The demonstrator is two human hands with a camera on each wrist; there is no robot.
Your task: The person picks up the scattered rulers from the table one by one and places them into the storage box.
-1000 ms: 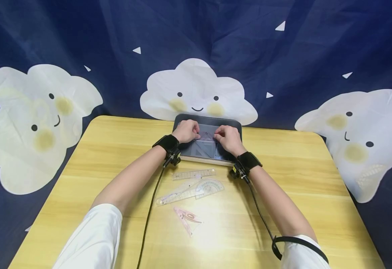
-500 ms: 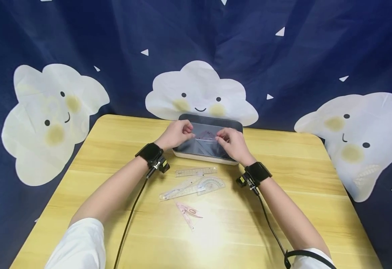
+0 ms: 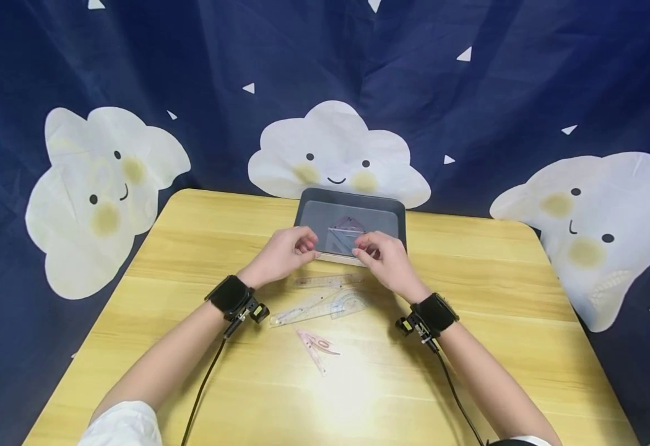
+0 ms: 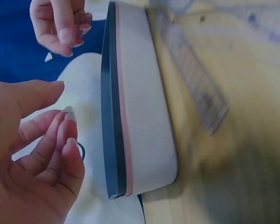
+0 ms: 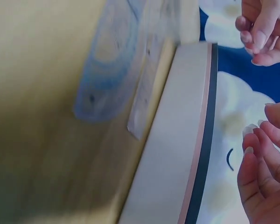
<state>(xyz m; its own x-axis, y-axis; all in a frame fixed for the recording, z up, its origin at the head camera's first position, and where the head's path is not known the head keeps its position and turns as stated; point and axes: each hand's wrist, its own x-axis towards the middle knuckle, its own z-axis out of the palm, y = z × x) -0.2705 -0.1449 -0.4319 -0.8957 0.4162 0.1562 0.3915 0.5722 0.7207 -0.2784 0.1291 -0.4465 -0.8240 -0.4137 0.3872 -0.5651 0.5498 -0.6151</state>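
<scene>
My left hand (image 3: 286,253) hangs over the front left corner of a shallow tray, its fingers loosely curled and holding nothing. Opposite it, my right hand (image 3: 387,260) is by the tray's front right part, also with relaxed, bent fingers and nothing in them. The tray (image 4: 147,102) has a dark grey inside, a pale outer wall and a pink line below the rim. A clear set square (image 3: 343,240) and a purple-tinted protractor (image 3: 349,223) lie inside it. Just in front of the tray, a clear straight ruler (image 5: 147,93) lies on the table, partly under my hands in the head view.
Nearer on the wooden table (image 3: 236,384) lie a second clear ruler (image 3: 297,314), a clear protractor with blue markings (image 5: 114,60) and a pink-tinted triangular piece (image 3: 315,350). A dark blue curtain (image 3: 213,56) with cloud prints hangs directly behind the table's far edge.
Both hands have drawn back from over the middle of the tray toward its front edge, the left one also moving left. The set square and protractor stay in the tray.
</scene>
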